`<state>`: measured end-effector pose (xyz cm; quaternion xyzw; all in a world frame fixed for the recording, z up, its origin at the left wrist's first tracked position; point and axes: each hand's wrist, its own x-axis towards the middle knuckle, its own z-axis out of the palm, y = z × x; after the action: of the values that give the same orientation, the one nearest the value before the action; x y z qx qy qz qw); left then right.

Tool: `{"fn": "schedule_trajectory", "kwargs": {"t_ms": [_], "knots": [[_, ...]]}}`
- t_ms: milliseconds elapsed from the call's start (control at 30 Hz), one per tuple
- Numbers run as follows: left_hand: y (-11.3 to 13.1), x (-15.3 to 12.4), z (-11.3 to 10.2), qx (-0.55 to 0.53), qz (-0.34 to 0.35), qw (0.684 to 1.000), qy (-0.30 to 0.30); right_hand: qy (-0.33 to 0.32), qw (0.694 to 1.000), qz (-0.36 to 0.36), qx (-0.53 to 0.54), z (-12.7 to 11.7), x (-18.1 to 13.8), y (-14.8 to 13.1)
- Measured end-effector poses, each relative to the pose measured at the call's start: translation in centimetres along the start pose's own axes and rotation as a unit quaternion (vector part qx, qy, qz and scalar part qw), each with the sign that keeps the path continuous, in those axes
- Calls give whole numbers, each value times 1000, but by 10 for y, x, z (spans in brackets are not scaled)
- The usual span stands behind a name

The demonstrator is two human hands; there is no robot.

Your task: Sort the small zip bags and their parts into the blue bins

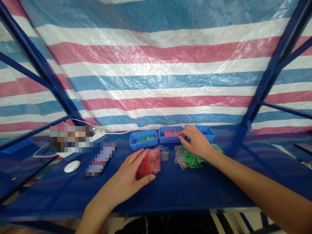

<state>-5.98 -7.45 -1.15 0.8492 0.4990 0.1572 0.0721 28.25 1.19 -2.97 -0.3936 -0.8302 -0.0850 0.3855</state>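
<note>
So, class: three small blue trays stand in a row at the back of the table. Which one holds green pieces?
The leftmost blue tray holds green pieces; the middle tray holds red, and the right hand partly hides the third.

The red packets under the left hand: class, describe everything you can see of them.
The red packets form a small fanned stack of flat, glossy, see-through red plastic sleeves. They lie on the blue table, just in front of the left blue tray. The left hand rests on their near edge, fingers over the top and thumb below. Their contents cannot be made out.
</note>
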Motion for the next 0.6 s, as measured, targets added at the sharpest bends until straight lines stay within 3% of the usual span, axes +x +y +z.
{"fn": "schedule_trajectory", "kwargs": {"t_ms": [100,300,600], "knots": [[-11,-21,3,0,6,1000,-16,-6,1000,-11,17,2,0,-9],[-26,-31,6,-23,14,999,44,-23,999,-6,47,7,-2,-8],[-29,-33,-22,-58,32,996,56,-37,997,-15,63,9,-3,-4]]}}
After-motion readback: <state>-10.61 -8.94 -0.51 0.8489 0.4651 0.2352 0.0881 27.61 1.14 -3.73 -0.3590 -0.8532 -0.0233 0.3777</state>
